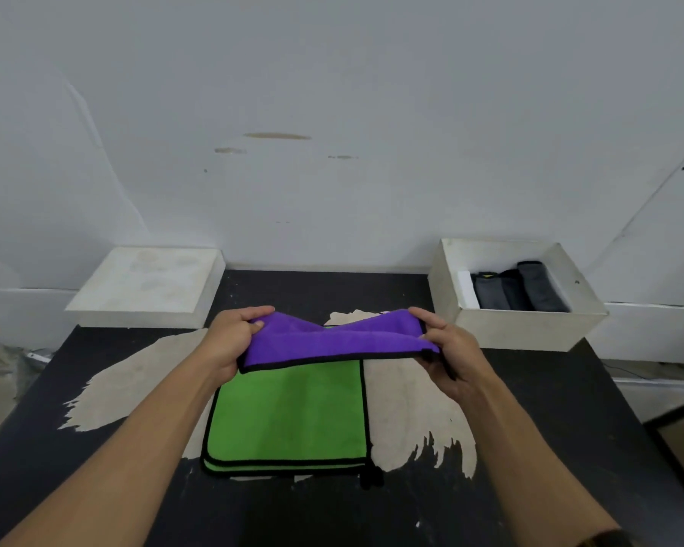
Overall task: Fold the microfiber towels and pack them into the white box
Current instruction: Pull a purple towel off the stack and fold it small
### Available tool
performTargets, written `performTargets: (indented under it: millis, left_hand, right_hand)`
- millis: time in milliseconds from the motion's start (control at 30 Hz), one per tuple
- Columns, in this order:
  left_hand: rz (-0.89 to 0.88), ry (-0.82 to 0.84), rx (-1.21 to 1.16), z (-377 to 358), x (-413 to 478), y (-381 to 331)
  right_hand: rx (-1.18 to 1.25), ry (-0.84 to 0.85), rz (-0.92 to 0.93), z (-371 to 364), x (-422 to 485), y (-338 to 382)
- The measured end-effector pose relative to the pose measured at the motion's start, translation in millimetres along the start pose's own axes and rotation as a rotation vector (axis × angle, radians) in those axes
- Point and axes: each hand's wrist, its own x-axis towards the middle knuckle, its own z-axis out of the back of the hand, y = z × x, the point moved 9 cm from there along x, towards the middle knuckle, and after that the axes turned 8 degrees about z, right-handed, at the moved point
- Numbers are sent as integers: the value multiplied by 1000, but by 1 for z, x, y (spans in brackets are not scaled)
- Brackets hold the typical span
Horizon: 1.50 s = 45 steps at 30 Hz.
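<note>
Two hands held the purple towel (332, 341) by its short ends, lifted just above the green towel (289, 412) lying flat at the centre of the worktop (549, 408); the left hand (230, 341) and right hand (447, 349) each had fingers (255, 313) curled round a hem, pinching it; soft, light and limp, the plush cloth sagged between the grips, so its black-bound corners looked the surest hold; the white box (522, 325), at two o'clock, held folded grey towels (522, 288).
</note>
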Motion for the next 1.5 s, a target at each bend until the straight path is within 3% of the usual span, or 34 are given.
performTargets:
  millis: [233,433,533,633,700,800,967,1133,1300,1500]
  left_hand:
    - [-72,134,64,-108,-10,-34]
    - [-246,193,50,-172,-50,-62]
    - [-219,203,80,-184,-61,-22]
    - [-116,178,186,-195,-61,48]
    - [-42,145,287,-201,-58,99]
    - [130,114,375,-207,-57,171]
    - [216,21,474,-208,-71,221]
    - [149,-73,661,-215,-86,217]
    - [111,-56,587,-243,-99,217]
    - [127,-107,677,-248,-113,226]
  right_hand:
    - [83,-170,141,69,-21,62]
    - [-34,-51,271,138,-44,109]
    - [-53,20,175,173,-59,81]
    - [-79,-24,16,208,-69,31]
    - [-209,-116,-74,232,-72,0]
    - [-594,-240,-144,268,-74,-31]
    - [-950,-197,-201,302,-72,-61]
    - [-1103,-220,-177,319,-66,-56]
    - [-1142,-286,-106,344,-74,-40]
    - [-1249,-185,-141,346,-80,-41]
